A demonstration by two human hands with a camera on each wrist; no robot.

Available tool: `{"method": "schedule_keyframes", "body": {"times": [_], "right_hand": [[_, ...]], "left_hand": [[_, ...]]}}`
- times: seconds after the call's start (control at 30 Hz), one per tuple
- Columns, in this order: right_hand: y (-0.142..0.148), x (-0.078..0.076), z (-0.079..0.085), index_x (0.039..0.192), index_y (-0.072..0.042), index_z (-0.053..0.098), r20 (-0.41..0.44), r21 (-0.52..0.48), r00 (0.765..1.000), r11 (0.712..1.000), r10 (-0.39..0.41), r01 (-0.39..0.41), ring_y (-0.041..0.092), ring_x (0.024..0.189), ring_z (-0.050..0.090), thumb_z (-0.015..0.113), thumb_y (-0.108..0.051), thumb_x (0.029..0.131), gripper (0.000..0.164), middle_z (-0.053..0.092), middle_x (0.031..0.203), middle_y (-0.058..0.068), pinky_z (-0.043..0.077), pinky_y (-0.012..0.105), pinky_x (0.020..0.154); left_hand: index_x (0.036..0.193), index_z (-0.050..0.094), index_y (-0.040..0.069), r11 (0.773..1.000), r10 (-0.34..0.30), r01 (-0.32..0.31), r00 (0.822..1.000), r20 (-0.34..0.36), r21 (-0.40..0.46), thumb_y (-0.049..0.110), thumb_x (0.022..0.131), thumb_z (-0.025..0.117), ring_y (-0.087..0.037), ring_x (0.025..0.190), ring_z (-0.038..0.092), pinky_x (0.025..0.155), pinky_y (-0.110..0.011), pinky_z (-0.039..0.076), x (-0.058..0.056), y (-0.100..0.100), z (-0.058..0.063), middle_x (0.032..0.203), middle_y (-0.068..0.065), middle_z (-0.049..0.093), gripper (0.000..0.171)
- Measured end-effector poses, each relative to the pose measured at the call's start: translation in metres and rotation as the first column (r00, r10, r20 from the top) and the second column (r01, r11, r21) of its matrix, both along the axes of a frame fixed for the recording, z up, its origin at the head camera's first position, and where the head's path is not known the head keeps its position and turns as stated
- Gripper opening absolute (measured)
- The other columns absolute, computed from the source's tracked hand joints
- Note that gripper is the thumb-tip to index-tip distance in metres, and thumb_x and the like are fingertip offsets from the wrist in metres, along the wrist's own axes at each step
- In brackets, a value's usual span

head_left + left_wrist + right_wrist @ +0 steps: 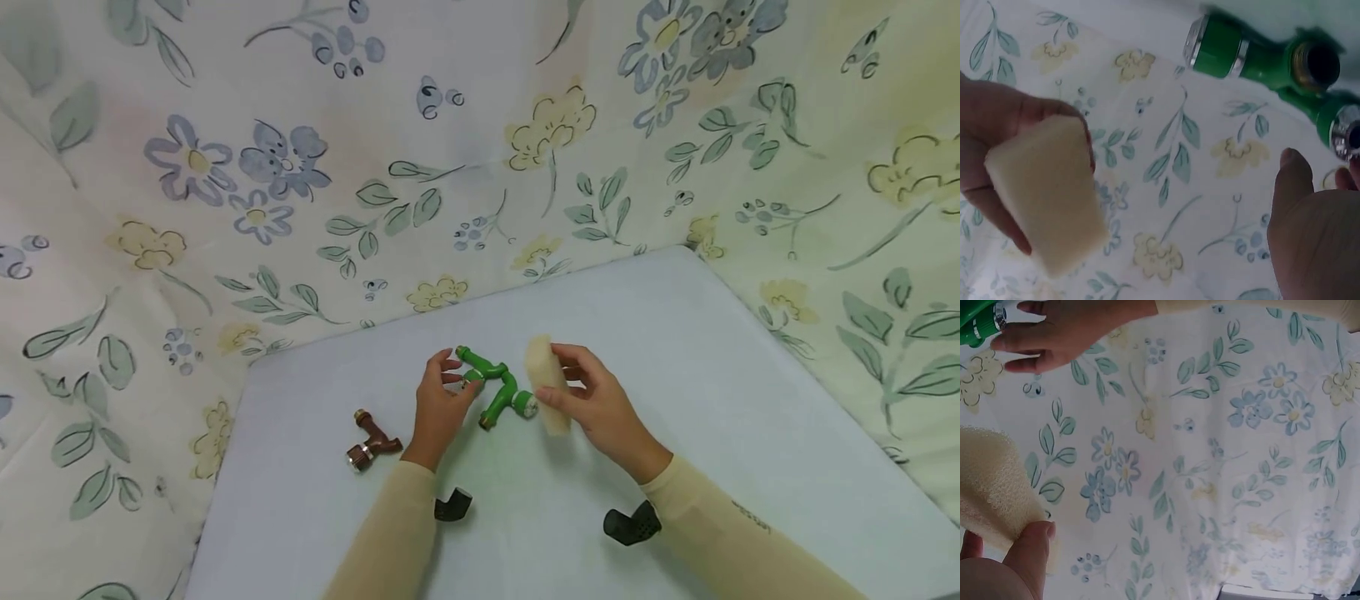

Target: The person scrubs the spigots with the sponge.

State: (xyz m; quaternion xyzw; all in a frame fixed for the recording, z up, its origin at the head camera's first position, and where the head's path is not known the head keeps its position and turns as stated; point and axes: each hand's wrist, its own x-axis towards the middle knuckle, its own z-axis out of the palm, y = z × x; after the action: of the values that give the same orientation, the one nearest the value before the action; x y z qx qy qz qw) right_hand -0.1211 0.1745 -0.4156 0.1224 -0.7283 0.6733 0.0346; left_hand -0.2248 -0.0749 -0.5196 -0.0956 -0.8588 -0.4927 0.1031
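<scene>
My right hand [600, 400] pinches a pale cream sponge block [547, 383] between thumb and fingers, raised above the table. The left wrist view shows the broad face of the sponge [1047, 194]; its porous surface shows in the right wrist view. Two green taps [508, 392] with silver-ended knobs lie near the middle of the table, close together. My left hand [442, 408] is beside the left one, its fingers spread around a knob [988, 322]. Whether the fingertips touch it, I cannot tell. Nothing is gripped in that hand.
A brown tap [375, 442] lies left of my left hand. Black angled pieces [454, 505] show beside both sleeves. Floral cloth [450, 167] hangs behind the white table [300, 400] and at its sides.
</scene>
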Motion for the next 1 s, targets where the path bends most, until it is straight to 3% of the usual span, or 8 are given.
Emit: {"method": "schedule_keyframes", "body": {"times": [0.1,0.2,0.33,0.43,0.6,0.7,0.83,1.0], "right_hand": [[-0.001,-0.001,-0.003,0.137,-0.014,0.045,0.007,0.014,1.0,1.0,0.0,0.0,0.031,0.111,0.048,0.071,-0.019,0.089,0.055,0.049,0.124,0.009,0.049,0.044,0.089],[-0.001,-0.002,-0.005,0.138,-0.014,0.045,0.005,0.023,1.0,1.0,-0.005,0.004,0.032,0.11,0.048,0.071,-0.02,0.089,0.055,0.049,0.123,0.008,0.049,0.043,0.088],[-0.001,-0.002,-0.006,0.137,-0.013,0.045,0.009,0.027,1.0,1.0,-0.009,0.008,0.032,0.11,0.048,0.07,-0.02,0.09,0.054,0.05,0.123,0.008,0.05,0.041,0.088],[-0.002,-0.003,-0.008,0.137,-0.014,0.046,0.017,0.029,1.0,1.0,-0.008,0.007,0.033,0.11,0.048,0.07,-0.021,0.09,0.054,0.05,0.122,0.008,0.05,0.039,0.087],[-0.003,-0.003,-0.01,0.138,-0.014,0.045,0.018,0.035,1.0,0.999,-0.002,0.002,0.032,0.111,0.048,0.07,-0.02,0.09,0.055,0.049,0.124,0.009,0.05,0.041,0.087],[-0.004,-0.002,-0.01,0.138,-0.014,0.044,0.024,0.037,1.0,0.999,-0.002,0.001,0.031,0.111,0.048,0.07,-0.02,0.09,0.055,0.049,0.124,0.009,0.049,0.043,0.088],[-0.005,-0.001,-0.01,0.138,-0.014,0.044,0.035,0.036,0.999,0.999,-0.002,0.001,0.03,0.11,0.048,0.07,-0.02,0.09,0.055,0.049,0.124,0.01,0.049,0.044,0.088],[-0.01,0.0,-0.007,0.138,-0.014,0.045,0.03,0.028,0.999,0.999,0.018,-0.019,0.029,0.111,0.048,0.07,-0.02,0.09,0.055,0.049,0.125,0.008,0.048,0.047,0.089]], "left_hand": [[0.139,0.042,0.01,0.999,0.017,-0.016,0.999,0.041,-0.045,0.023,0.082,0.078,-0.016,0.105,0.053,0.079,-0.034,0.05,-0.002,0.001,-0.017,0.119,-0.003,0.055,0.069],[0.132,0.048,0.009,0.993,0.036,-0.029,0.998,0.056,-0.113,0.023,0.082,0.078,-0.015,0.105,0.05,0.085,-0.034,0.047,-0.002,0.002,-0.027,0.117,-0.001,0.054,0.061],[0.124,0.054,0.011,0.986,0.054,-0.045,0.997,0.05,-0.163,0.023,0.083,0.077,-0.013,0.106,0.048,0.09,-0.032,0.045,-0.003,0.004,-0.031,0.114,0.002,0.054,0.049],[0.123,0.055,0.01,0.989,0.056,-0.051,0.998,0.035,-0.137,0.022,0.084,0.075,-0.012,0.104,0.051,0.088,-0.032,0.046,-0.005,0.005,-0.031,0.112,0.003,0.055,0.046],[0.129,0.056,0.015,0.999,0.04,-0.04,0.998,0.041,0.011,0.024,0.088,0.071,-0.01,0.097,0.056,0.079,-0.031,0.05,-0.009,-0.001,-0.027,0.113,0.006,0.056,0.045],[0.131,0.056,0.022,0.99,0.011,-0.02,0.997,0.071,0.139,0.026,0.091,0.069,-0.012,0.098,0.057,0.077,-0.03,0.053,-0.011,-0.007,-0.022,0.117,0.006,0.055,0.043],[0.129,0.059,0.027,0.95,-0.073,0.042,0.993,0.089,0.311,0.023,0.093,0.066,-0.02,0.103,0.058,0.079,-0.032,0.055,-0.01,-0.014,-0.005,0.122,-0.004,0.052,0.037],[0.127,0.062,0.025,0.884,-0.174,0.127,0.983,0.064,0.45,0.021,0.093,0.063,-0.026,0.105,0.058,0.084,-0.035,0.054,-0.004,-0.018,0.024,0.122,-0.012,0.053,0.033]]}}
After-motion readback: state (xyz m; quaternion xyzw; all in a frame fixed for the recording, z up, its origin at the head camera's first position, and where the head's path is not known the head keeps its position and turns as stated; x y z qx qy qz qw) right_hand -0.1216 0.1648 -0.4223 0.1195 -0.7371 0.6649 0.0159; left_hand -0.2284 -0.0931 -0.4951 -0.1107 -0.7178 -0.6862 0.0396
